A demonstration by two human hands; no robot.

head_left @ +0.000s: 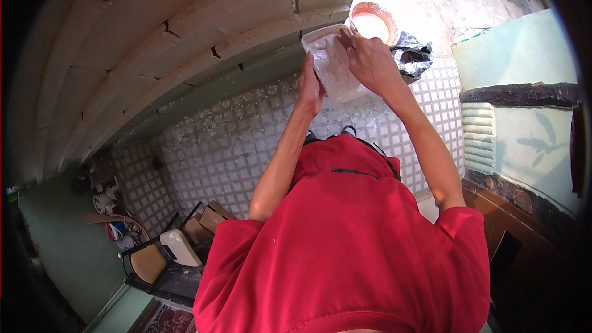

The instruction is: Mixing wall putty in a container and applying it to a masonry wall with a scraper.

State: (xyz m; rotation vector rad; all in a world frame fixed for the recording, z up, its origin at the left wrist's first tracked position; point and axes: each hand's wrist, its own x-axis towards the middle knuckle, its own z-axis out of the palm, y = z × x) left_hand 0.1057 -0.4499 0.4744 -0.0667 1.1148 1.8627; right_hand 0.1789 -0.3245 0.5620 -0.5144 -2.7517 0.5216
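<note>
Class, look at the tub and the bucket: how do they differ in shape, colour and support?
Shape: the tub is roughly rectangular, the bucket round.
Colour: the tub is whitish, while the bucket shows orange around its inner wall.
Support: the tub is held up by the left hand; the bucket stands beyond it, unheld.
Shared: both are open-topped and show white inside.

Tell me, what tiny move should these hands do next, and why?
Perhaps the right hand should dip gently into the white rectangular plastic tub: it reaches over the tub, whitish material shows inside, and the left hand supports the left side.
</note>
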